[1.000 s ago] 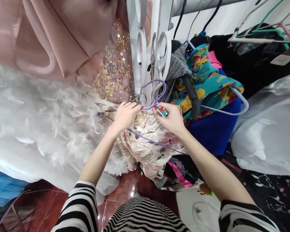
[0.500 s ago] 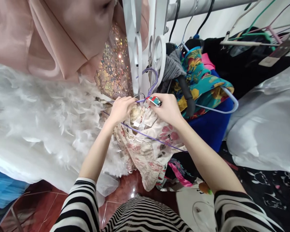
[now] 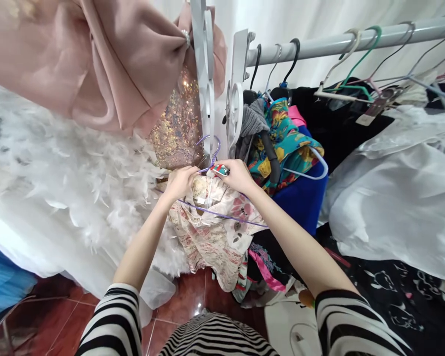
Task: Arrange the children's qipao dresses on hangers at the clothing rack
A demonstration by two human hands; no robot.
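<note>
A thin purple hanger (image 3: 215, 144) hangs in front of me, with a cream floral garment (image 3: 211, 242) around it. The fingers of my left hand (image 3: 183, 181) are closed over the hanger's left shoulder, close to the hook. Just right of the hook, my right hand (image 3: 238, 176) is closed on the other shoulder, and a small red, green and white piece of cloth (image 3: 220, 170) pokes out by its thumb. The garment's open neckline lies between and below both hands. My fingertips are partly hidden.
A white feathered dress (image 3: 107, 183) and a pink satin piece (image 3: 122, 64) hang at left. A white metal post (image 3: 235, 89) stands ahead. To the right, a rail (image 3: 333, 43) carries several hangers, a teal floral garment (image 3: 300, 123) and a white puffy bundle (image 3: 393, 212). Red tiles (image 3: 178, 306) show below.
The view has shifted, showing more of the rail at right. My hands and the hanger appear slightly lower and further left, with the grip looking the same.
</note>
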